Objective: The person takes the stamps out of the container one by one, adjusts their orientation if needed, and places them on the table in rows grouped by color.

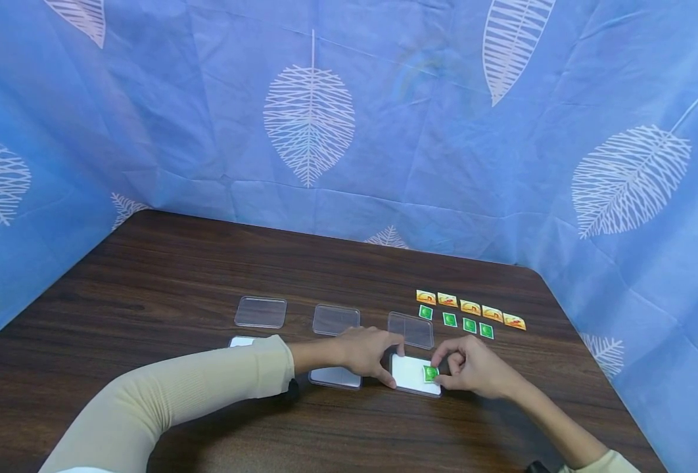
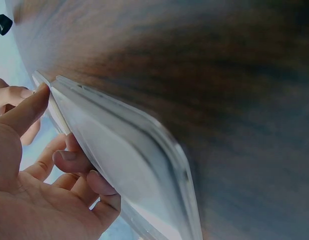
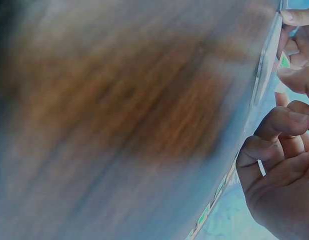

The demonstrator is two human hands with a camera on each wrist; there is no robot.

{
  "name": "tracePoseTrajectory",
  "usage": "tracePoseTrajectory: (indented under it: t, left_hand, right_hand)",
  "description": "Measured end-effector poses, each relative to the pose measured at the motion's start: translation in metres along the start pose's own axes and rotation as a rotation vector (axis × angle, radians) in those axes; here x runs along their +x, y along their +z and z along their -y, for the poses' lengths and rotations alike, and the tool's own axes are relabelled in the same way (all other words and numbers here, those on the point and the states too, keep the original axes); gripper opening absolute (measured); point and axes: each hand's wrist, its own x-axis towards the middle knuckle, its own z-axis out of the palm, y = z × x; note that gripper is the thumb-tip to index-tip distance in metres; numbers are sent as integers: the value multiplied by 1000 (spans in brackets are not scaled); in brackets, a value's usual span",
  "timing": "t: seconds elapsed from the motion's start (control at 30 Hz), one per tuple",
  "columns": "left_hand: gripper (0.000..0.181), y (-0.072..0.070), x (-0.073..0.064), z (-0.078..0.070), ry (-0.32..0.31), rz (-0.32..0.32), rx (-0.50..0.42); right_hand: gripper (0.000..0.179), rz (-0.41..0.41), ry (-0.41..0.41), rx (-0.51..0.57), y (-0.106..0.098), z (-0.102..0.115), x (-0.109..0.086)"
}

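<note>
A shallow clear case with a white insert [image 1: 408,373] lies flat on the table, right of centre. My left hand [image 1: 363,353] holds its left side, forefinger at the far corner and thumb at the near corner. Between thumb and forefinger my right hand [image 1: 478,369] pinches a small green square sticker [image 1: 430,374] over the right part of the white surface. The sticker shows as a green sliver [image 3: 284,61] in the right wrist view. Seen from the left wrist, a neighbouring white-filled case [image 2: 114,135] lies close by the left fingers [image 2: 69,160].
Behind stand three clear plastic lids [image 1: 260,312] in a row. A second white-filled case [image 1: 335,377] sits left of the held one; another [image 1: 241,341] is mostly hidden by the left sleeve. Several orange stickers [image 1: 470,307] and green stickers [image 1: 470,326] line the back right.
</note>
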Motion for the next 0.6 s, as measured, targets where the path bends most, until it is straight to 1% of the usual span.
tracePoseTrajectory:
  t: [0.23, 0.6]
  left_hand:
    - [44, -1, 0, -1, -4, 6, -29]
    - [45, -1, -1, -1, 1, 1, -29]
  right_hand:
    - [15, -9, 35, 6, -6, 0, -4]
    - [14, -42, 15, -29, -18, -6, -9]
